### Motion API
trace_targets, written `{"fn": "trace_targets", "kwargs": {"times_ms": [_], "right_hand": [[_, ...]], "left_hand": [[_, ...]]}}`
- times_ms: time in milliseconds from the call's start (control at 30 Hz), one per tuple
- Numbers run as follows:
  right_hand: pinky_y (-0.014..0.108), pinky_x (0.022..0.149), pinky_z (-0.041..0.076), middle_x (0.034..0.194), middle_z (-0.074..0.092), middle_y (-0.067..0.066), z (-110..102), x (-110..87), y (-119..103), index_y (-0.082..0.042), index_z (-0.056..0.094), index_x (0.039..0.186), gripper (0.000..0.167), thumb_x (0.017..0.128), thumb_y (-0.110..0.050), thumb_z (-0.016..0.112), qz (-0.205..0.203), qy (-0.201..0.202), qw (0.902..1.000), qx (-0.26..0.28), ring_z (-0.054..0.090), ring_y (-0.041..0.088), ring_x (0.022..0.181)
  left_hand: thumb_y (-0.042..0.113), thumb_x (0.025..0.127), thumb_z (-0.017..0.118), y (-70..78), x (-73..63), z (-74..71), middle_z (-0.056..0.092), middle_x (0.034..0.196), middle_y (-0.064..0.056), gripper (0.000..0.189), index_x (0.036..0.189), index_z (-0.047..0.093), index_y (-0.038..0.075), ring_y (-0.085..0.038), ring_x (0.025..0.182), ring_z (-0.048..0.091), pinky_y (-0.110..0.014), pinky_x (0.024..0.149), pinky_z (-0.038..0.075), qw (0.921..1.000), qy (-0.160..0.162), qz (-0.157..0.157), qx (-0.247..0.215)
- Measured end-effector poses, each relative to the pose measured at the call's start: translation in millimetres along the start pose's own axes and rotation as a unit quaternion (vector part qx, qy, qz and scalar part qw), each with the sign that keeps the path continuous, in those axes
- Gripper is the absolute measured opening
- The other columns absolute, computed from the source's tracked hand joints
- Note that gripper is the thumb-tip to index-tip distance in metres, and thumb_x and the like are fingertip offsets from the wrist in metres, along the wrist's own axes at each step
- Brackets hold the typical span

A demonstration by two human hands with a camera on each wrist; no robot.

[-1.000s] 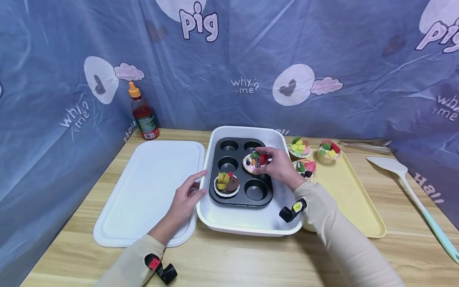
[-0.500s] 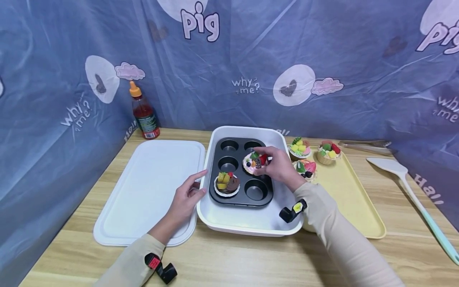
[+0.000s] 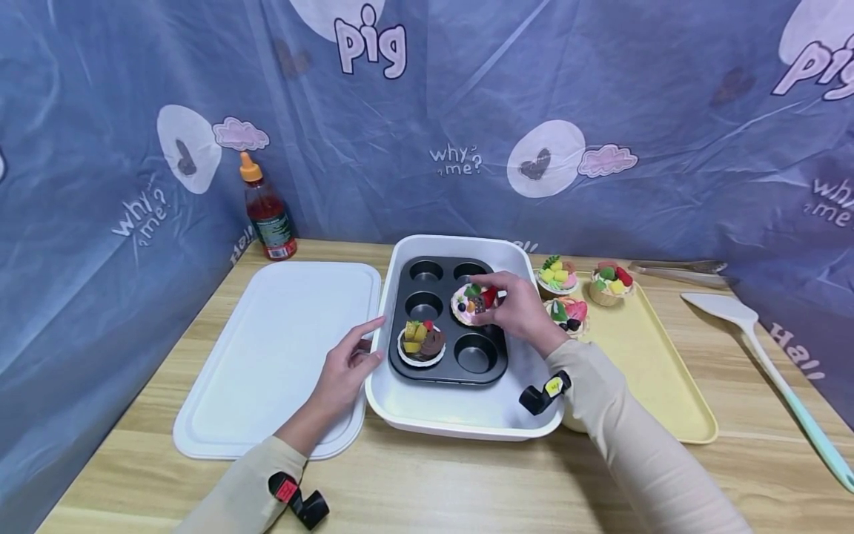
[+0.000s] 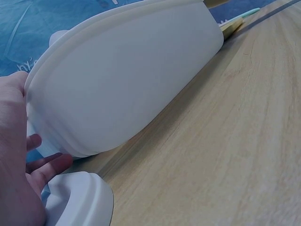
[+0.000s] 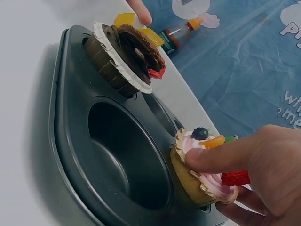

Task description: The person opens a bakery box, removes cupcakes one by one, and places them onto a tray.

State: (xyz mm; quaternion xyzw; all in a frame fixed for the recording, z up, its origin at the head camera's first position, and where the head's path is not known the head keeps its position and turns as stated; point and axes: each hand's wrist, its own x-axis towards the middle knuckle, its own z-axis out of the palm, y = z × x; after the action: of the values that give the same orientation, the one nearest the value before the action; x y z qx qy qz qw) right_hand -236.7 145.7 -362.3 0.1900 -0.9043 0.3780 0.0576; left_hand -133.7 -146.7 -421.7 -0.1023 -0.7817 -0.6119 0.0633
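My right hand (image 3: 517,308) pinches a fruit-topped cupcake (image 5: 188,176) with pink cream, a blueberry and a strawberry. That cupcake sits at the right middle cup of a dark muffin tin (image 3: 420,378). A chocolate cupcake (image 3: 422,345) with yellow fruit stands in the front left cup; the other cups I can see hold nothing. The tin lies inside a white rectangular bin (image 3: 460,423). My left hand (image 3: 343,374) rests against the bin's left wall, its extended fingers touching the rim and outer side, as the left wrist view also shows.
A white lid (image 3: 280,356) lies left of the bin. On the right, a yellow tray (image 3: 657,378) bears several cupcakes (image 3: 608,283). Beyond are metal tongs (image 3: 680,271) and a white spatula with a teal handle (image 3: 774,363). A sauce bottle (image 3: 269,215) stands at the back left.
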Motion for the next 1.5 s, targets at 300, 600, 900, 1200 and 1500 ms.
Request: {"fn": "trace_targets", "kwargs": {"times_ms": [300,600,900,1200,1500], "right_hand": [[0.027,0.069,0.049,0.095,0.065,0.010,-0.4,-1.0,-1.2,-0.008,0.073,0.123,0.063,0.064,-0.002,0.092,-0.005,0.007,0.9999,-0.011,0.057,0.022,0.087],[0.032,0.075,0.053,0.119,0.070,0.012,-1.0,-2.7,-2.6,-0.010,0.073,0.122,0.062,0.064,-0.005,0.093,-0.037,0.022,0.9987,-0.027,0.060,0.024,0.097],[0.032,0.078,0.060,0.121,0.068,0.010,-3.3,-4.6,-2.5,-0.011,0.074,0.121,0.060,0.065,-0.004,0.093,-0.032,0.047,0.9980,0.029,0.062,0.022,0.096],[0.021,0.082,0.056,0.130,0.068,0.006,-10.5,-8.6,1.5,-0.014,0.071,0.128,0.062,0.070,-0.014,0.092,0.045,0.055,0.9921,0.103,0.060,0.021,0.103],[0.015,0.081,0.052,0.131,0.066,0.007,-17.0,-12.3,4.6,-0.015,0.070,0.129,0.062,0.071,-0.015,0.092,0.069,0.058,0.9855,0.144,0.059,0.021,0.105]], "left_hand": [[0.003,0.095,0.060,1.1,-0.7,0.1,0.066,0.109,-0.021,0.052,0.146,0.054,0.015,-0.015,0.093,0.063,-0.020,0.083,0.055,1.0000,-0.002,-0.005,0.006],[0.003,0.095,0.060,1.3,-0.8,-0.1,0.066,0.108,-0.022,0.052,0.146,0.054,0.015,-0.014,0.091,0.063,-0.020,0.082,0.055,1.0000,-0.003,-0.006,0.006],[0.004,0.095,0.060,2.1,-0.9,0.4,0.066,0.108,-0.022,0.052,0.146,0.053,0.015,-0.018,0.092,0.064,-0.020,0.082,0.055,1.0000,-0.002,-0.007,0.005],[0.003,0.096,0.059,0.8,-2.0,0.6,0.065,0.108,-0.023,0.052,0.146,0.053,0.014,-0.023,0.092,0.065,-0.020,0.081,0.055,0.9999,-0.005,-0.012,-0.005],[0.001,0.095,0.059,1.5,-1.8,0.6,0.065,0.110,-0.022,0.052,0.146,0.053,0.011,-0.011,0.093,0.061,-0.018,0.081,0.053,1.0000,0.003,0.000,-0.002]]}}
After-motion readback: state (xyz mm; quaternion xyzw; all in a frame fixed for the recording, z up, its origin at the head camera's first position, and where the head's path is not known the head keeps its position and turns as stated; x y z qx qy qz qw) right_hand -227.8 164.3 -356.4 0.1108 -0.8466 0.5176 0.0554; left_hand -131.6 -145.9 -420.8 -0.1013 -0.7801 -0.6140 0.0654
